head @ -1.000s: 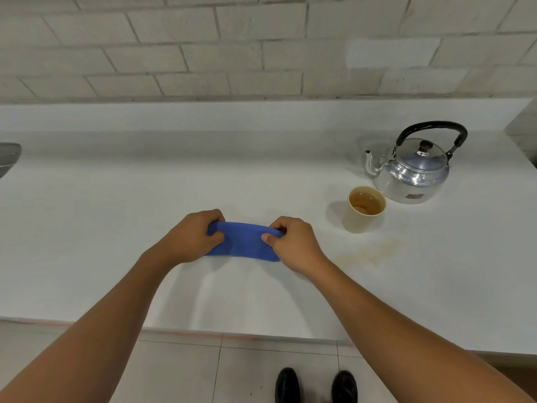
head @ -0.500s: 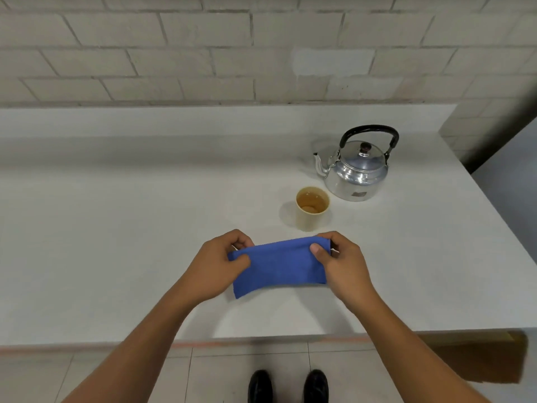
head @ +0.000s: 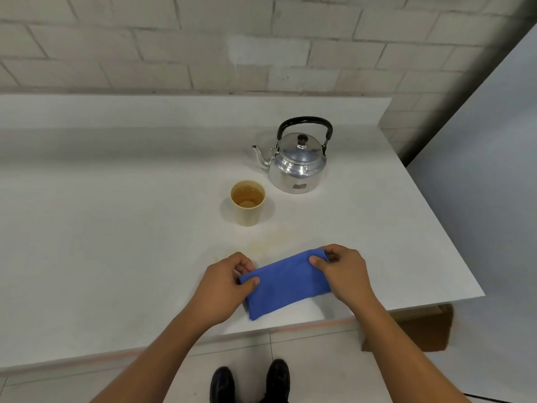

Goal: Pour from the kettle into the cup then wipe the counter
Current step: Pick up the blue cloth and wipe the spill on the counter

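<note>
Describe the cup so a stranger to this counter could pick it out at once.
On the white counter below the brick wall, find the shiny metal kettle with the black handle. The cup stands just in front of its spout side, pale yellow, handleless and open, with brownish liquid inside.

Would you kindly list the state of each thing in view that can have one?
kettle: upright, lid on, handle raised.
cup: upright, holding amber liquid.
blue cloth: folded, held at both ends.
counter: yellowish stain near the cup.
left hand: pinching the cloth.
right hand: pinching the cloth.
</note>
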A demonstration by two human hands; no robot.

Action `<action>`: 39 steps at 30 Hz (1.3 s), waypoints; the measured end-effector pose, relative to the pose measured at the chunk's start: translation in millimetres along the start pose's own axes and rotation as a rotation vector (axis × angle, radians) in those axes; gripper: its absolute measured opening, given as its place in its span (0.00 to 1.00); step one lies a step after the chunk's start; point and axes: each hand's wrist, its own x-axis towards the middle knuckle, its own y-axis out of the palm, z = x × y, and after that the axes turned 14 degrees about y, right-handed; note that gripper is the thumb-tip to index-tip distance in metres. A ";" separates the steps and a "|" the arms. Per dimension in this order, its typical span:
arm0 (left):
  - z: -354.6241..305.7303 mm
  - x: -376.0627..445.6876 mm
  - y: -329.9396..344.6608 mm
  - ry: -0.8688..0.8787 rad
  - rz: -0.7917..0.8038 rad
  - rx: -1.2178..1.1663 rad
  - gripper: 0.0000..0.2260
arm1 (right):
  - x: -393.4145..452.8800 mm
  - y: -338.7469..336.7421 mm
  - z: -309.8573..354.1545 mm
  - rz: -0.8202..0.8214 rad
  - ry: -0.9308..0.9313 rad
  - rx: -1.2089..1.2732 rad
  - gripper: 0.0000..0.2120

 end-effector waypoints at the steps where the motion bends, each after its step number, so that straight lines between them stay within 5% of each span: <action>1: -1.1 0.1 4.5 0.002 -0.003 0.002 0.07 | 2.5 -1.8 -1.1 -0.007 0.004 -0.006 0.06; 9: 4.7 -8.9 9.1 0.306 0.057 0.339 0.05 | 9.1 -0.1 -5.1 -0.066 -0.127 -0.084 0.16; 13: 24.5 -17.2 -17.7 0.455 0.020 0.497 0.10 | -5.7 8.6 -2.3 -0.344 -0.359 -0.429 0.14; 15: 36.8 -21.0 -36.9 0.449 -0.019 0.578 0.16 | -18.5 16.9 0.1 -0.380 -0.359 -0.537 0.10; 25: 97.4 -45.8 -91.6 0.277 -0.006 0.670 0.33 | -51.8 51.1 -23.9 -0.316 -0.179 -0.682 0.40; 34: 107.8 -57.2 -91.7 0.236 0.018 0.741 0.38 | 30.8 14.6 -11.5 -0.202 -0.142 -0.555 0.29; 39: 111.3 -55.5 -93.4 0.251 0.077 0.796 0.45 | 69.5 34.6 19.3 -0.127 -0.312 -0.621 0.27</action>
